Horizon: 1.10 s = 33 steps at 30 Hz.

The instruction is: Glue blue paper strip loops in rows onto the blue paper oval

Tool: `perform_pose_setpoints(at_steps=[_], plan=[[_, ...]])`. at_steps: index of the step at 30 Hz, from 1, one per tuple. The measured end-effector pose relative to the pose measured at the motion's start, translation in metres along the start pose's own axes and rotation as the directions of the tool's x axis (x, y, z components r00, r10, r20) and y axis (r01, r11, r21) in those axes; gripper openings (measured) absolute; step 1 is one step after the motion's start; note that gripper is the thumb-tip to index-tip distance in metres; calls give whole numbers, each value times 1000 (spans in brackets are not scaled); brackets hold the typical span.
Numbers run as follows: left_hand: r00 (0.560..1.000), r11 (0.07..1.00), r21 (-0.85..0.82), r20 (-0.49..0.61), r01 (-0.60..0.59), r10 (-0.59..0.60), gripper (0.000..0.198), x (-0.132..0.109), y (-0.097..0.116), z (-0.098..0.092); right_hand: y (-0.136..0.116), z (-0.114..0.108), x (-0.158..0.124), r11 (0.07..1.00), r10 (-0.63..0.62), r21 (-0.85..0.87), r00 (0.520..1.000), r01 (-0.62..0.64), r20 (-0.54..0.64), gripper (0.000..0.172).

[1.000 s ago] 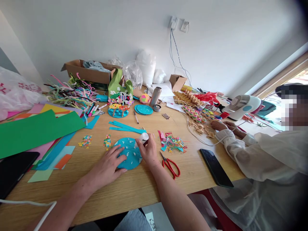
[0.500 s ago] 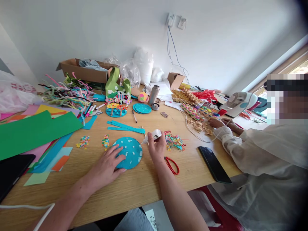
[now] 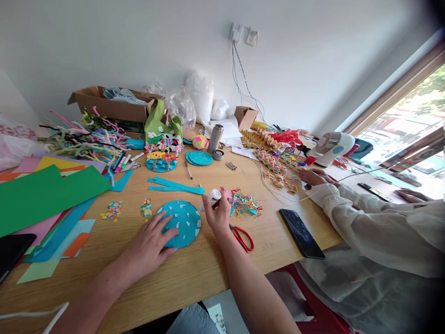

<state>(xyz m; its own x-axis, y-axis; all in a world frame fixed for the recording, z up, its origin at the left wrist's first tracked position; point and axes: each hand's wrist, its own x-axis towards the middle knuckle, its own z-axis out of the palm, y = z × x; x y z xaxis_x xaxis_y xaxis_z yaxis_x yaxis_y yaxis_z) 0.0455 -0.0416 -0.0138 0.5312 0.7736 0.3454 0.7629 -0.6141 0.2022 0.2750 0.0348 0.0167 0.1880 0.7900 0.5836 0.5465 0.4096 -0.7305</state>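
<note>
My left hand (image 3: pixel 153 239) lies with fingers spread on the left side of a blue paper disc (image 3: pixel 186 227) dotted with small pale pieces. My right hand (image 3: pixel 219 215) is closed around a white glue bottle (image 3: pixel 214 196), its nozzle end pointing left toward the disc's right edge. Blue paper strips (image 3: pixel 174 185) lie beyond the disc. Small piles of colourful paper dots (image 3: pixel 146 209) sit to its left. Right of my right hand is a heap of coloured paper scraps (image 3: pixel 243 203), and red-handled scissors or pliers (image 3: pixel 244 238) lie partly behind my wrist.
At left are stacked coloured paper sheets (image 3: pixel 41 197) and a pile of pipe cleaners (image 3: pixel 83 139). A metal flask (image 3: pixel 216 138) stands at the back near more blue discs (image 3: pixel 199 158). A phone (image 3: pixel 301 233) lies at right, near a co-worker's sleeve (image 3: pixel 330 204) and a small fan (image 3: pixel 332 146).
The whole view has shifted slightly, so things sit further left and more of the window shows. My left hand stays on the disc; my right hand still holds the glue bottle beside it.
</note>
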Motion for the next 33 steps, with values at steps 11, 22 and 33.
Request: perform_pose_setpoints(at_steps=[11,22,33], plan=[[1000,1000,25,-2,4,-4,34,-1,2,4,4,2,-3,998,-56,-37,998,57,20,30],[1000,1000,-12,-16,24,-24,30,0,3,3,5,3,-3,998,-52,-34,997,54,64,28],[999,999,-13,1,35,-35,32,1,4,1,6,4,-4,997,-49,-53,998,52,49,29]])
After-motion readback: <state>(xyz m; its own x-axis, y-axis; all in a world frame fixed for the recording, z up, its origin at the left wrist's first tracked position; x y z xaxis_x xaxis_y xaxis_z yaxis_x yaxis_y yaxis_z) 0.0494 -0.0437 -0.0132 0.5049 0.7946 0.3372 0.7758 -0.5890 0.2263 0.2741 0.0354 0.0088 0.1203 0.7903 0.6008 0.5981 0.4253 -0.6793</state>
